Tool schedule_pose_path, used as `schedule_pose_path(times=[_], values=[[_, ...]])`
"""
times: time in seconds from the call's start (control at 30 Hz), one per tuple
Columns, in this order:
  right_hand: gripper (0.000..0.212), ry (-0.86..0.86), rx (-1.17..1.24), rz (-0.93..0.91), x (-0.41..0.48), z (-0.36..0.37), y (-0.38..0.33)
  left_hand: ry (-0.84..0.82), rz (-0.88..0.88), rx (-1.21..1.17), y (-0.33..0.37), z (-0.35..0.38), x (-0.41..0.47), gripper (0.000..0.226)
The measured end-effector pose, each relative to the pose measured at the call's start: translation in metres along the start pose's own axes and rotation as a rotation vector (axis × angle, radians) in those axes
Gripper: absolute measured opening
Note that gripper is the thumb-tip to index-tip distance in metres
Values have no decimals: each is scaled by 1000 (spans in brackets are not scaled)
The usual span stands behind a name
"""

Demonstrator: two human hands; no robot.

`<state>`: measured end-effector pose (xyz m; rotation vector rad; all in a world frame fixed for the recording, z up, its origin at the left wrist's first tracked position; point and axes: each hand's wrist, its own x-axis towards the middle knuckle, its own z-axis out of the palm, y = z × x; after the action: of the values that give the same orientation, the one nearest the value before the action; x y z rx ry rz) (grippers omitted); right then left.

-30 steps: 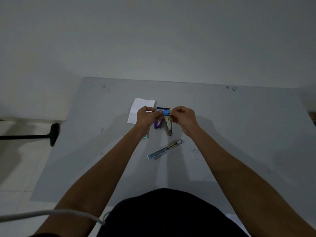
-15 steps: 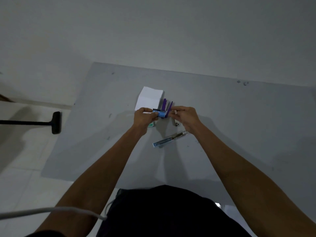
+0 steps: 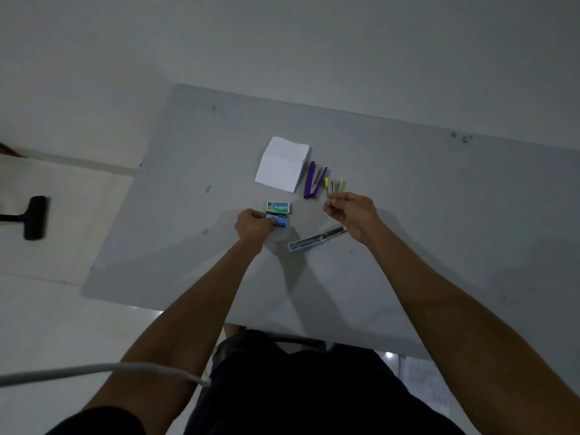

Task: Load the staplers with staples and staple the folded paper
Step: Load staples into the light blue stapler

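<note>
Grey table (image 3: pixel 408 215), seen from the head cam.

Staplers:
- Purple stapler (image 3: pixel 314 181) lies opened in a V. Hinge is at the near end, both arms point away from the person w/ a slight lean to the right. Long axis is approx near-to-far.
- Yellow stapler (image 3: pixel 333 186) is just right of it and also opened. Its yellow tips are at the far end, same near-to-far axis. Its near end is hidden behind the R fingertips.
- Light-blue stapler (image 3: pixel 309 243) lies flat on a diagonal. Blue end is near-left, metal end far-right and runs under the R hand.

Folded paper (image 3: pixel 282 164) lies flat just left of the purple stapler, a bit skewed, not touching it as far as I can tell.

Staple boxes sit nearer than the paper, long sides running left-right. Green staple box (image 3: pixel 278 207) is flat on the table. Blue staple box (image 3: pixel 281 220) is against its near side.

Left hand (image 3: pixel 252 226): fingers curled round the left end of the blue staple box, at table level.

Right hand (image 3: pixel 353 213): above the table, between the yellow stapler and the light-blue one. Thumb and forefinger pinch a small pale piece (image 3: pixel 329 200); too small to say if it's staples. Other fingers are loosely curled.

Around: black floor-tool head (image 3: pixel 36 218) on pale tiles off to the left, white cable (image 3: pixel 94 370) across the near-left. Dark clothing at bottom.
</note>
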<state>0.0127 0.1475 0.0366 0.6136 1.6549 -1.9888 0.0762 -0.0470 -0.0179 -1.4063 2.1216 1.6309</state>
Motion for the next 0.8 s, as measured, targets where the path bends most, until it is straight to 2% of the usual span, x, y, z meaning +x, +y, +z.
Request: schedule_pose_path(times=[0.2,0.33,0.43,0.5,0.57,0.6,0.67,0.8], values=[[10,19,169,22,-4,-9,-5,109,144,212,11,5,-16,28],[13,32,230,28,-5,-18,-8,141,491,395,21,20,-35,18],[14,44,251,23,-6,-28,-10,-55,720,587,23,41,-46,24],[15,47,271,16,-6,-36,-10,-218,807,820,22,55,-51,36],[15,48,288,17,-8,-45,-11,-296,875,1046,18,65,-54,42],[15,50,291,13,-9,-50,-12,-310,907,1110,15,69,-54,38],[16,50,290,4,-12,-59,-13,-315,949,1139,12,74,-54,27],[16,82,234,4,-15,-70,-15,-356,976,1051,13,77,-52,21]])
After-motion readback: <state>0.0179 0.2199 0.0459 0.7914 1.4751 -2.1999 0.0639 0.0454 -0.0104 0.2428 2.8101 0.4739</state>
